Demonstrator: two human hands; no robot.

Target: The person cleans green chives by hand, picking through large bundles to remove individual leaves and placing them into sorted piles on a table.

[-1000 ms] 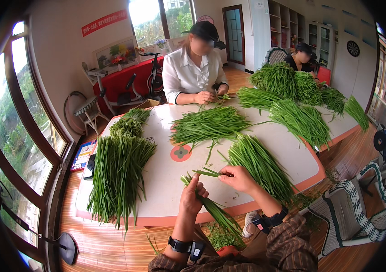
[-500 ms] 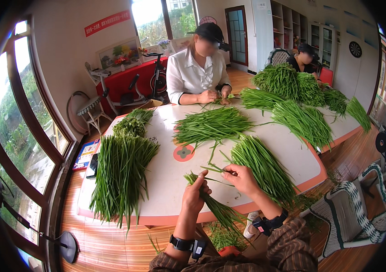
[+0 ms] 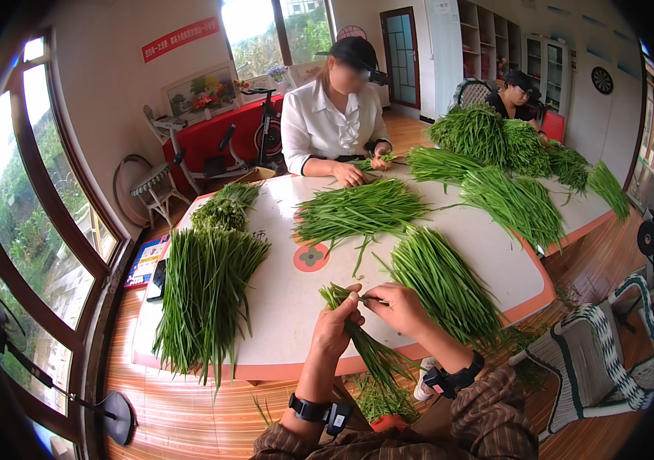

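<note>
A small bunch of green garlic chives (image 3: 377,354) is wrapped in the fingers of my left hand (image 3: 330,331); pale cut ends stick up above the fist and the leaves hang past the table's front edge. Close beside it, my right hand (image 3: 403,308) is closed in a pinch on a thin chive stem at the left fingertips. Just right of that hand lies a thick pile of chives (image 3: 446,284). Another large pile (image 3: 204,295) spreads over the table's left side, and a flatter one (image 3: 361,211) lies across the middle.
The white table (image 3: 288,330) has an orange edge. Opposite, a person in a white blouse (image 3: 334,130) handles chives; a second person (image 3: 512,103) sits behind a tall heap of chives (image 3: 476,138). A woven chair (image 3: 588,360) stands at right, a phone (image 3: 159,280) at the left edge.
My right hand has moved left, up against the left fingertips. The loose strand that stuck out from its pinch no longer shows. Across the table, the person's hands have moved apart.
</note>
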